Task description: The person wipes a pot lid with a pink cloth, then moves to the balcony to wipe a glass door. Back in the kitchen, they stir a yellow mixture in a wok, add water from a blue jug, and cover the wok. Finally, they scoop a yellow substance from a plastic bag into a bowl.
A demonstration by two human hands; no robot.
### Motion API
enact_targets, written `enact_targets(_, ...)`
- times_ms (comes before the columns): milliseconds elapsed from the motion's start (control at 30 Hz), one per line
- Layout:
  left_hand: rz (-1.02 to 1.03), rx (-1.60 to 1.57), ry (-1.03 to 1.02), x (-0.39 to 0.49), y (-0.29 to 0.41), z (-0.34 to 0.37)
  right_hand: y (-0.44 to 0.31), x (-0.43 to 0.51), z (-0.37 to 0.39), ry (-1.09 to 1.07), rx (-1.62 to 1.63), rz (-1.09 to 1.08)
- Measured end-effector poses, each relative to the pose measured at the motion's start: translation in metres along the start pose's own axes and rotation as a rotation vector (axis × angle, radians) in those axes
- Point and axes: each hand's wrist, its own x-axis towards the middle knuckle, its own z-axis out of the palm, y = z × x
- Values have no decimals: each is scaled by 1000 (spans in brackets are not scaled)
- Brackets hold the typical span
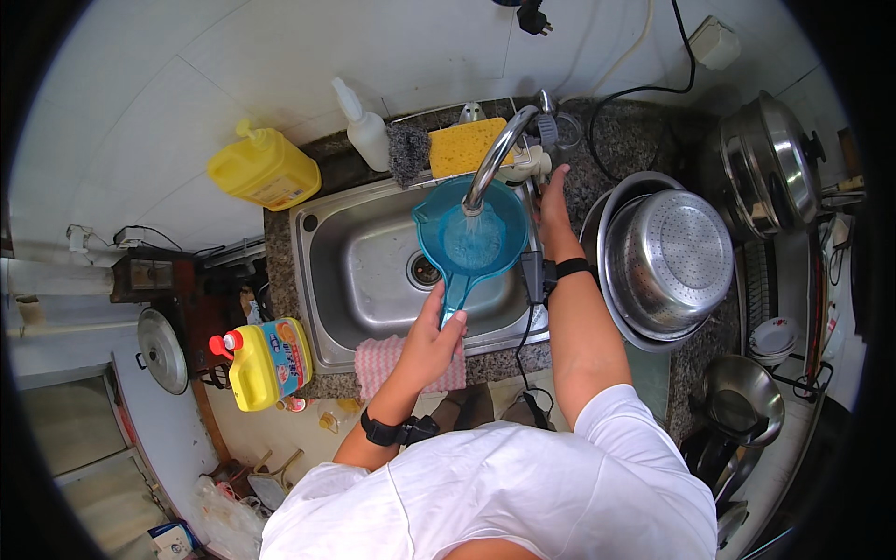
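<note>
My left hand (435, 344) grips the handle of a blue translucent plastic water ladle (516, 234) held over the right part of the stainless-steel sink (364, 259). Water runs from the curved chrome faucet (498, 150) into the ladle, which has water in it. My right hand (554, 210) is by the right side of the ladle, near the sink's edge, with its fingers pointing toward the wall; the ladle's rim is close to it, and whether they touch I cannot tell. A pink-and-white cloth (378, 360) lies over the sink's front edge, beneath my left wrist.
Behind the sink are a yellow sponge (465, 143), a grey scouring pad (408, 154) and a white spray bottle (369, 136). Yellow jugs (262, 168) stand at the left. Metal basins with a perforated steel pot (672, 259) rest at the right, beside a steamer (763, 168).
</note>
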Motion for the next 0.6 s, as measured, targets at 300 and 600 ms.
enact_targets(300,-24,74,12,-28,23,-9,0,1,-2,-15,19,20)
enact_targets(600,-89,60,-19,-50,38,-27,-7,-10,-2,-65,1,27)
